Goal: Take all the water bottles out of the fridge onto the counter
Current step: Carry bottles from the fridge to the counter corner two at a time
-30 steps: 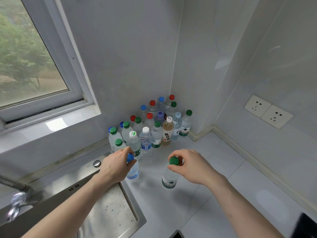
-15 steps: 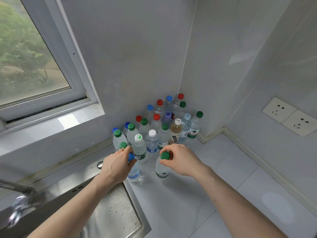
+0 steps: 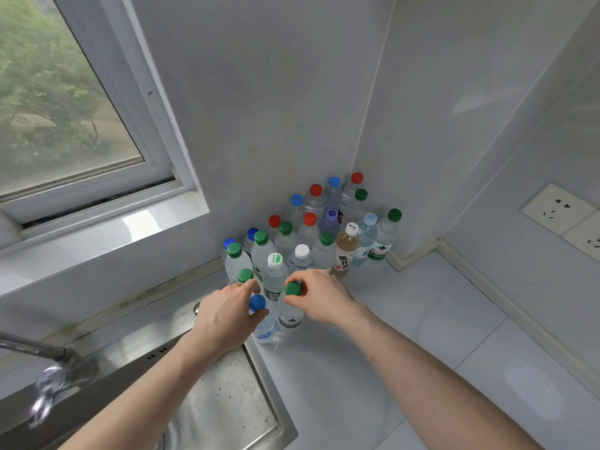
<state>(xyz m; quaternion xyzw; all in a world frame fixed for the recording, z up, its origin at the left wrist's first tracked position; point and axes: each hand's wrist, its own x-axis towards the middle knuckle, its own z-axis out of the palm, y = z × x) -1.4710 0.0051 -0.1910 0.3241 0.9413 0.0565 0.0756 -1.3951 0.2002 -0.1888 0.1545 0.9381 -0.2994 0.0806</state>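
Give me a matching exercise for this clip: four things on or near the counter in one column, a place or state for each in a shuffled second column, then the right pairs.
Things:
1. blue-capped bottle
2. green-capped bottle
3. tea bottle
4. wall sockets

Places or states:
A. on the wall at far right
B. held at the neck by the left hand
C. standing in the cluster, white cap, untouched
D. held at the cap by the right hand

Pairs: 1-B, 2-D, 3-C, 4-A
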